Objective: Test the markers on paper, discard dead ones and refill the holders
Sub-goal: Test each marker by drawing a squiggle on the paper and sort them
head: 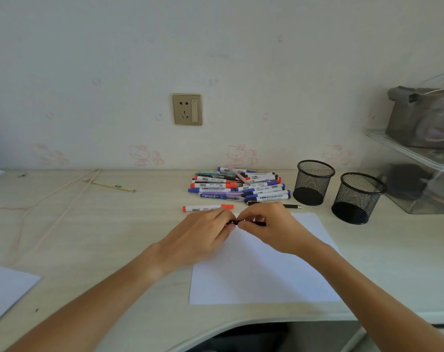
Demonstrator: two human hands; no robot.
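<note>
At the centre of the frame a thin black pen (248,223) is pinched between the left hand (203,233) and the right hand (269,228), fingers curled round it, above the top edge of a white sheet of paper (264,273). Just beyond the hands a red marker (207,208) is seen lying alone. Behind it a pile of markers (238,185) is heaped on the pale wooden desk (101,237). To the right two black mesh holders (313,182) (358,198) are stood. A wall socket (187,109) is set in the wallpapered wall above.

A pale wooden desk (114,237) carries a white sheet (261,270) beneath the grip, a red marker (207,207) just beyond, a marker pile (238,185) farther back, two mesh holders (313,182) right.
</note>
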